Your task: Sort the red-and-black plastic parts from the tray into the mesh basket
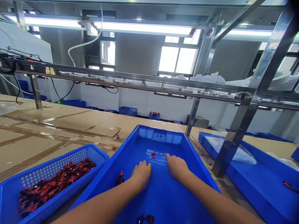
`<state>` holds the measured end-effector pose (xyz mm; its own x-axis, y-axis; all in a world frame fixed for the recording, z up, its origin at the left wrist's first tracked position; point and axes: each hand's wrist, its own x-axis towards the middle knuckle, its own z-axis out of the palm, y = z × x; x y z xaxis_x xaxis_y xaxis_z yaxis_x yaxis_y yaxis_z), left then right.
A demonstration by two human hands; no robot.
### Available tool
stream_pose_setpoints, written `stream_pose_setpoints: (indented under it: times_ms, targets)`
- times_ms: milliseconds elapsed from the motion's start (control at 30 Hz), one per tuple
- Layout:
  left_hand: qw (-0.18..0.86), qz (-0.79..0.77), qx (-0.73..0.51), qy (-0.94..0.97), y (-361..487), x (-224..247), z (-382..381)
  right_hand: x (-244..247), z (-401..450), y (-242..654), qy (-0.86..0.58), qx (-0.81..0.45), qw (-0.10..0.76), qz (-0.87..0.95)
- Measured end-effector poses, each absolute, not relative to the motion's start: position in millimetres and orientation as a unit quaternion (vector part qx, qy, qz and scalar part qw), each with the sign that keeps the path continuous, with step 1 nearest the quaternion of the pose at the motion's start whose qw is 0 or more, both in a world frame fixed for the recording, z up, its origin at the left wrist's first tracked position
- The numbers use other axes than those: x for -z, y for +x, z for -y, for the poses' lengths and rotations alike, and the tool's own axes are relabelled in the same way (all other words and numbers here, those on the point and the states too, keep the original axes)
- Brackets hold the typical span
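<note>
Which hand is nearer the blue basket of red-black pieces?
Left: the left hand is in the blue tray, right of the basket; the right hand is farther right.

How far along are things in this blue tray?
Done: a few small red-and-black pieces lie in the blue plastic tray. In hand: the left hand and right hand rest flat on the tray floor, nothing visibly held. Left: a heap of pieces lies in the blue mesh basket.

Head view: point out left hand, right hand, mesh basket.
Left hand (140, 175), head view, back of the hand.
Right hand (177, 167), head view, back of the hand.
Mesh basket (53, 169), head view, far wall.
</note>
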<state>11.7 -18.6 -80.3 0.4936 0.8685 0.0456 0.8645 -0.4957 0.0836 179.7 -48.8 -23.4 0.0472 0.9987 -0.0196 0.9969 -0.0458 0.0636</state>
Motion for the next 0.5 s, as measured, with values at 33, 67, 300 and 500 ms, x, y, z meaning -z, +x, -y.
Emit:
stream_pose_setpoints:
  times_ms: [33, 67, 300, 500]
  targets:
    - [0.021, -0.516, -0.041, 0.856, 12.5, 80.5, 20.2, 21.3, 47.6, 180.6, 0.724, -0.016, 0.014, -0.689]
    - [0.017, -0.530, -0.041, 0.847, 13.4, 80.5, 22.3, 19.6, 47.8, 180.8, 0.722, -0.011, -0.002, -0.692]
    - [-0.023, -0.650, -0.025, 0.759, 11.2, 78.1, 32.8, 15.1, 59.6, 178.6, 0.697, 0.063, -0.063, -0.711]
    - [-0.003, -0.660, 0.005, 0.751, 9.1, 85.3, 28.2, 19.1, 51.8, 190.1, 0.695, 0.157, -0.102, -0.694]
